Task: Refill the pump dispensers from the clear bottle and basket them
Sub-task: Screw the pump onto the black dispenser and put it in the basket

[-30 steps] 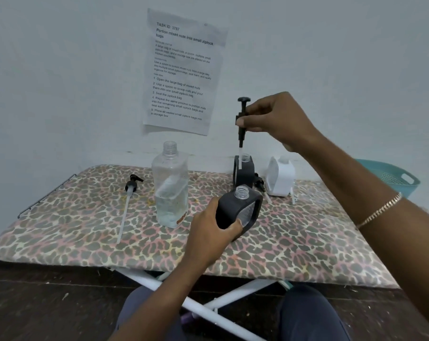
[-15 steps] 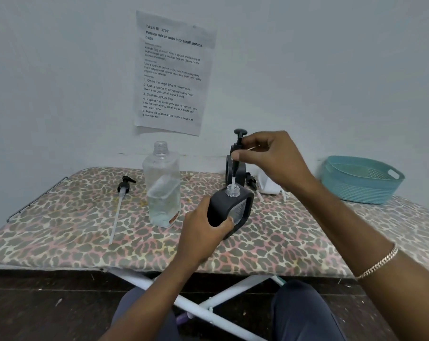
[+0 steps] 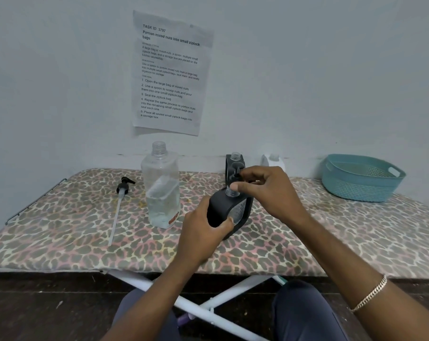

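Head view, left hand (image 3: 203,233) gripping black dispenser (image 3: 220,209), right hand (image 3: 270,193) pinching pump (image 3: 236,171)

Plain domestic room: leopard-print ironing board (image 3: 331,237) as table, task sheet (image 3: 170,72) on wall (image 3: 307,82).

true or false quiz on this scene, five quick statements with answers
1. The left hand grips the black dispenser. True.
2. The clear bottle is capped. False: its neck is open.
3. A loose pump lies on the board, left of the clear bottle. True.
4. A dispenser sits in the teal basket. False: none shows inside it.
5. The right hand lies flat on the board. False: it pinches a pump head at the black dispenser's neck.
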The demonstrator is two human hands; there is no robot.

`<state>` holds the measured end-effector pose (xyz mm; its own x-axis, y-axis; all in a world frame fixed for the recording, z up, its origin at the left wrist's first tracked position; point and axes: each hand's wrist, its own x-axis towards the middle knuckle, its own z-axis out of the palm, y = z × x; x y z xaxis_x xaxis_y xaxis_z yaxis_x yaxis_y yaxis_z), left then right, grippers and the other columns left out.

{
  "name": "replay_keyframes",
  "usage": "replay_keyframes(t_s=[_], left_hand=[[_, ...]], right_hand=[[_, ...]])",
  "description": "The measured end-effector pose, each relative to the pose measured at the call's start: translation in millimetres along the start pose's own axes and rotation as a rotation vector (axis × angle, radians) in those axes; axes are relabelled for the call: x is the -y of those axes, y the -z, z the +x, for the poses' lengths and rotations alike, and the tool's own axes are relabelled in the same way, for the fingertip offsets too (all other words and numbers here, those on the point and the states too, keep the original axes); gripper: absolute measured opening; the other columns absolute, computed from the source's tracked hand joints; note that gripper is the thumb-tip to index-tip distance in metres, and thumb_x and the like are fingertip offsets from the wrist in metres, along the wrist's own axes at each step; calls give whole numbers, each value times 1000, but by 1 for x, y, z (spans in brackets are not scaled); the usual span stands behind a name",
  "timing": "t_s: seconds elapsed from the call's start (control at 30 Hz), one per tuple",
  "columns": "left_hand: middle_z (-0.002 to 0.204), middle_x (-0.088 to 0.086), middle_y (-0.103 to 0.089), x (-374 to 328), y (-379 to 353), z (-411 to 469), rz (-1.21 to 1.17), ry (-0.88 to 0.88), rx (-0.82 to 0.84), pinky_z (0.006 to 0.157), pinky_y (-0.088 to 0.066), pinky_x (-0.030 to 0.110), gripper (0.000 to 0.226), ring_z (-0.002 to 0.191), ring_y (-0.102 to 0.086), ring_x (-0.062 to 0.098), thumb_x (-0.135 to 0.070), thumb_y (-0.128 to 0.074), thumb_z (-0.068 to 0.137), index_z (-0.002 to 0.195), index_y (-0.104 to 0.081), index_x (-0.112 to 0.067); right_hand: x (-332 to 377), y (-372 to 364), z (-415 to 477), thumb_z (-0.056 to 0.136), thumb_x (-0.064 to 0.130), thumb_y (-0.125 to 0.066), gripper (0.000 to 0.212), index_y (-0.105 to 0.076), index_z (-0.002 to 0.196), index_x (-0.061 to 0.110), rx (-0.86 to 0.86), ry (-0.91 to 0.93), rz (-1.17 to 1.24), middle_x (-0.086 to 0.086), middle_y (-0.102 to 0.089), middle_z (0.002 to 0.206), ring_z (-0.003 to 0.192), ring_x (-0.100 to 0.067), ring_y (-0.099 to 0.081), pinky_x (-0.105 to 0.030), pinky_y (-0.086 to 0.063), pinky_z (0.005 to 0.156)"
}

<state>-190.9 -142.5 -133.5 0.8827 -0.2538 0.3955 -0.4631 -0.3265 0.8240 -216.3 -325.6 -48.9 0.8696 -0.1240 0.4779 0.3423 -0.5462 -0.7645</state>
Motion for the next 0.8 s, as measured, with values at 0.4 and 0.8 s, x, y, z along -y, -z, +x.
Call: replay_keyframes(t_s=[0.4,0.8], left_hand=[[88,-7,-69,1,-1,0,14,-24,-1,67,-57,41,34,78,-68,9,-40,-75,82,110,-59,-31],[89,-6,-70,1,-1,0,11,-14,2,71,-57,50,33,81,-68,15,-48,-71,80,106,-57,-33]], right_hand=[[-11,-15,-8,74,36,-94,35,-60,81,33,-36,-46,-3,18,-69,85,88,-9,-67,-40,-57,88],[-14,16,3,95,0,-71,46,-68,135,22,322,-109,288,7,-74,128,125,-5,-65,-23,-55,97]])
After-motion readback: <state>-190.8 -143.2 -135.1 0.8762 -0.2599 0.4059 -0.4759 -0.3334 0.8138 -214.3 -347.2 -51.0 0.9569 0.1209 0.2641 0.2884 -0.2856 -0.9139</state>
